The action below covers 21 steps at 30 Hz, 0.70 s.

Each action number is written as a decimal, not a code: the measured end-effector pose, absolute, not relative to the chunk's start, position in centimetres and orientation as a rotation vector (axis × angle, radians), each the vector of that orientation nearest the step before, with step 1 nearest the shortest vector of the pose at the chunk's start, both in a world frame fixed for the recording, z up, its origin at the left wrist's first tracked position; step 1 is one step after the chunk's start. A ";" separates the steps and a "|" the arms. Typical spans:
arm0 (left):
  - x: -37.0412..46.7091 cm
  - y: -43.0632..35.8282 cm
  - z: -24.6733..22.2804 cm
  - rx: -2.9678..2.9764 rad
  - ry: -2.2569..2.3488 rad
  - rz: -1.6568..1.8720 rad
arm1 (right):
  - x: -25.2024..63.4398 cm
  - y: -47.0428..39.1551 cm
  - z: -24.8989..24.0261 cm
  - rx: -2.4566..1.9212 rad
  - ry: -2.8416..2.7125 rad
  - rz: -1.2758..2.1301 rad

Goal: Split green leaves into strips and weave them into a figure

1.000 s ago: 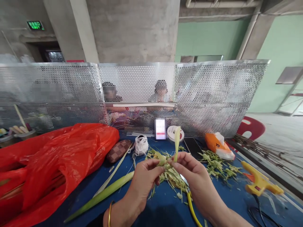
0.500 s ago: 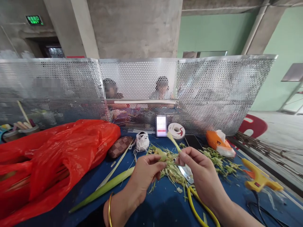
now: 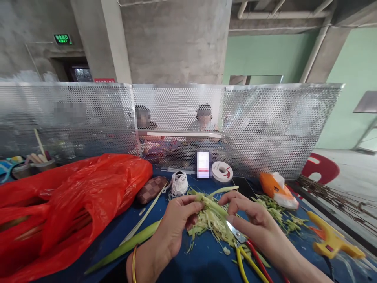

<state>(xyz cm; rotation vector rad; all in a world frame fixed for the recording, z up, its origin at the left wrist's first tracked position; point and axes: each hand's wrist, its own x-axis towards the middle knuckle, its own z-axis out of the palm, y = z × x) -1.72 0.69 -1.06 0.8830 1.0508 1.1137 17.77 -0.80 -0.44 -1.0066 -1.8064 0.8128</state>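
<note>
Change vs. half a second ago: the right hand (image 3: 255, 218) had a pale strip pinched and slanting up; now its fingers are more spread, and a green leaf strip (image 3: 216, 206) runs from the left hand (image 3: 175, 224) down toward it. Reads as a regrip mid-handling, piece not let go. Strip sits between the hands, above the leaf shreds (image 3: 212, 223) on the tabletop (image 3: 200, 261). A thin pale end sticks out past it, near the right fingertips.

Left: wrist low, fingers narrow, thumb against index, pinching the strip's near end. Right: reaching in from the side, index bent, another finger stretched over the strip, thumb below; can't tell whether it grips or just touches. Shears (image 3: 240, 237) partly under the right hand, red handle now showing. Long green leaf (image 3: 132, 239) by the left wrist.
</note>
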 end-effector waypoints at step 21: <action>-1.5 0.4 -1.3 0.897 1.065 1.099 | 15.8 -0.5 -1.5 -1.038 -1.449 1.201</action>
